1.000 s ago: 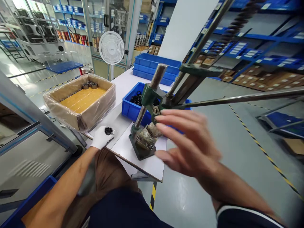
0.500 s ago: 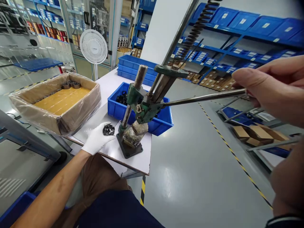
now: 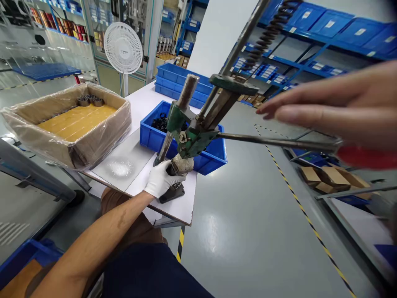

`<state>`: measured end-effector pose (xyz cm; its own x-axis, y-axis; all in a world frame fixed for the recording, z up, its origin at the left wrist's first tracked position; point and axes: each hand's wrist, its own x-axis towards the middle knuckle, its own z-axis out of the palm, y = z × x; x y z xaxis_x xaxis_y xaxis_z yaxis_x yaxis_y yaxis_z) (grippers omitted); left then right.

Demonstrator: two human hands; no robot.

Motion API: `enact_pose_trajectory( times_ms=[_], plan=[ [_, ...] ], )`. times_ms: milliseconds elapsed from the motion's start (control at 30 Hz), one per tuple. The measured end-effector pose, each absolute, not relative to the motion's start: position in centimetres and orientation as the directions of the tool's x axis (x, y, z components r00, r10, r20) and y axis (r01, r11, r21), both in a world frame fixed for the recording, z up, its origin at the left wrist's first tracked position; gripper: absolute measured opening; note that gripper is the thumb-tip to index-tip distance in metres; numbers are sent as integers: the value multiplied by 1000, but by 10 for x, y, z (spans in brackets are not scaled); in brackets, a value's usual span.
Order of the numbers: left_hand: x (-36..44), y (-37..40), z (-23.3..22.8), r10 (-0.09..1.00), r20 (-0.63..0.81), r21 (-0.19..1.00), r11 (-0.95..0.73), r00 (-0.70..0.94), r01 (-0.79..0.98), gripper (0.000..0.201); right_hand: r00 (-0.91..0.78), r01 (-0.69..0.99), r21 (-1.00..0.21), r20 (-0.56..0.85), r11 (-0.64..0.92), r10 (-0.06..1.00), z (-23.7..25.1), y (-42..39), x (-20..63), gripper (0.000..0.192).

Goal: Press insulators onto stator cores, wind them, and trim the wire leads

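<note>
Yr L hand (image 3: pixel 161 179) curls at press fixture (image 3: pixel 183 164), prob. to steady; can't tell pinch. R hand (image 3: pixel 347 105) spread nr red handle (image 3: pixel 369 157), prob. for reach.

The press (image 3: pixel 197 138) was of metal, its green paint worn and greasy-looking, and its steel column (image 3: pixel 188 90) was smooth with a dull shine. The lever (image 3: pixel 273 142) was bare metal with a soft gleam; the red grip (image 3: pixel 369 158) looked like plastic, though blurred. The coil spring (image 3: pixel 268 35) was dark, matt metal. The block (image 3: pixel 184 162) under the press looked rough and crusted. The white glove (image 3: pixel 158 182) was matt cloth. Smooth, slightly glossy plastic formed the blue bin (image 3: pixel 153 140), which held shiny black parts (image 3: pixel 160 123). The carton (image 3: pixel 93 149) was matt cardboard under glossy, wrinkled clear film. The desk (image 3: pixel 120 165) had a smooth, pale top that caught a glare; the floor (image 3: pixel 235 231) was glossy.
</note>
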<state>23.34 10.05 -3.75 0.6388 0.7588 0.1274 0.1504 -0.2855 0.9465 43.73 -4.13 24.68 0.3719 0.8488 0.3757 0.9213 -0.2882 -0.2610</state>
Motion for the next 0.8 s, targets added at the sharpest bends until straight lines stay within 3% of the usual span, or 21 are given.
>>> enact_pose_trajectory(
  times_ms=[33,100,167,233,300,367,433,700,800],
  plan=[
    [233,99,-39,768,131,948,-282,627,147,53,306,950,-147,286,-274,908,227,-54,428,74],
    [230,98,-42,777,144,950,-282,612,134,56,252,964,-160,313,-211,916,178,-77,411,69],
    [228,97,-44,777,159,950,-288,610,120,57,329,918,-323,301,-229,895,122,-88,399,69],
    [228,97,-46,773,163,952,-287,613,110,61,461,780,-567,236,-264,855,70,-83,392,67],
    [227,96,-48,770,157,957,-272,618,96,69,513,551,-779,34,-299,857,34,-69,393,61],
    [227,96,-48,761,155,963,-259,630,76,72,428,410,-837,-175,-363,887,17,-55,397,50],
    [227,96,-47,753,167,962,-266,636,63,69,362,425,-810,-258,-405,896,11,-48,403,46],
    [227,99,-49,706,267,933,-359,656,7,58,567,570,-773,126,-278,814,-52,-12,411,61],
    [229,102,-52,707,270,932,-362,653,7,54,576,605,-756,197,-251,793,-70,-2,413,63]
  ],
)
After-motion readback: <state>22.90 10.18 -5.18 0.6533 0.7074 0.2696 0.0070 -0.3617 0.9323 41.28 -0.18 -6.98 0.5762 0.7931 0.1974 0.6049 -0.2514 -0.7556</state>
